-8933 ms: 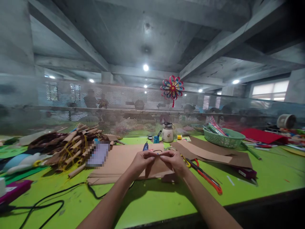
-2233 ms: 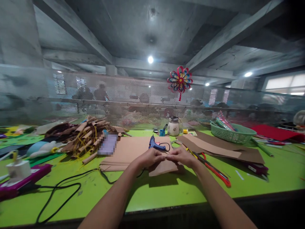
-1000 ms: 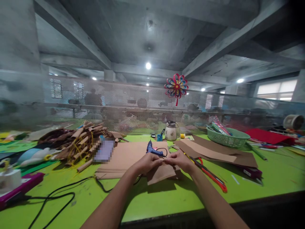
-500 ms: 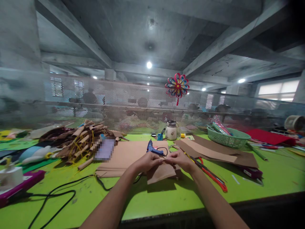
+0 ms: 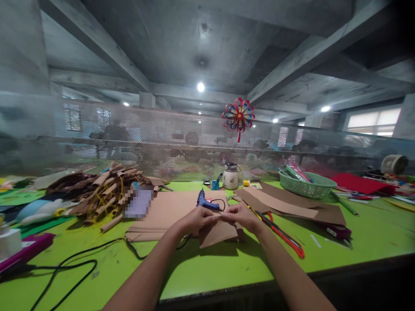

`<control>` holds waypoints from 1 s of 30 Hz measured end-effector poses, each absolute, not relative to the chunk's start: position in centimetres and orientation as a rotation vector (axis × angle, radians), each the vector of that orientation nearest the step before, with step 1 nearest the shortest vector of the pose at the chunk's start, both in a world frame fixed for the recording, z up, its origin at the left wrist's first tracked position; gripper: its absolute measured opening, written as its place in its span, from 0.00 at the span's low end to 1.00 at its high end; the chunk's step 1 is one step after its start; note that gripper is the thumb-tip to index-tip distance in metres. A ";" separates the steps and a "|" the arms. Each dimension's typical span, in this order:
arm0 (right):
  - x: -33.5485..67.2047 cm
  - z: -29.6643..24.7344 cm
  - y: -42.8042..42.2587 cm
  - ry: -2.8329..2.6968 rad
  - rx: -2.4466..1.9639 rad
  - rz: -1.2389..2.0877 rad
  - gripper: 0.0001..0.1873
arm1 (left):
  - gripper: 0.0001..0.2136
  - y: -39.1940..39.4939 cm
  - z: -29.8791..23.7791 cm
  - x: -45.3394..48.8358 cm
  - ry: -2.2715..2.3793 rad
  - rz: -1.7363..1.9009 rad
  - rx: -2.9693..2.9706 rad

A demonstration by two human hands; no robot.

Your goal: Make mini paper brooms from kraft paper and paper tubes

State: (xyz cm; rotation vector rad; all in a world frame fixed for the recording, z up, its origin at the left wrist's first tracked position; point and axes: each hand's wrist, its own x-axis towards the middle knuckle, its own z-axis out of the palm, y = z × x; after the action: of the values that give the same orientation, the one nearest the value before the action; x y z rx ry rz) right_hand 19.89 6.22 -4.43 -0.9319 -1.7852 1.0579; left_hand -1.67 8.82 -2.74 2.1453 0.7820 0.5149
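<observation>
Both my hands meet over the middle of the green table and pinch the upper edge of a small piece of brown paper (image 5: 218, 235). My left hand (image 5: 201, 219) has its fingers closed on the paper's left side. On the right side, my right hand (image 5: 241, 216) grips the same edge, its fingertips close to the left ones. The paper's lower part hangs toward me. Just beyond my hands a blue glue gun (image 5: 207, 202) rests on a stack of brown paper sheets (image 5: 168, 211). The exact fold between my fingertips is too small to make out.
Orange-handled cutter (image 5: 285, 237) lies right of my right arm. A green basket (image 5: 308, 190) and brown strips (image 5: 279, 202) are farther right. Rolled paper pieces with yellow ties (image 5: 106, 194) pile up at left. A black cable (image 5: 87, 255) loops near my left arm. A jug (image 5: 231, 178) stands behind.
The whole view has shifted slightly, so things sit a little farther left. My hands keep their pinch on the brown paper, with hardly any other movement.
</observation>
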 end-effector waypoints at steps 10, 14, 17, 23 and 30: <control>20.3 -4.6 6.7 -1.766 -0.951 1.049 0.22 | 0.28 9.4 -2.5 -2.3 0.797 0.484 2.173; 20.3 -4.5 6.7 -1.758 -0.960 1.050 0.22 | 0.29 9.5 -2.6 -2.3 0.789 0.485 2.174; 20.3 -4.3 6.6 -1.756 -0.961 1.064 0.23 | 0.29 9.5 -2.7 -2.2 0.795 0.487 2.167; 20.2 -3.9 6.0 -1.767 -0.954 1.100 0.23 | 0.30 9.5 -3.1 -2.1 0.829 0.498 2.152; 20.0 -4.5 6.4 -1.754 -0.973 1.057 0.21 | 0.29 9.7 -3.3 -1.9 0.826 0.493 2.151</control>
State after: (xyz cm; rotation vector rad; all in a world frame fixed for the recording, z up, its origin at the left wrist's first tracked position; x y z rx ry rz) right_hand 20.05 6.35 -4.46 -0.9732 -1.7536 1.0574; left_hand -1.93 9.69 -3.34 2.1508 0.8257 0.4935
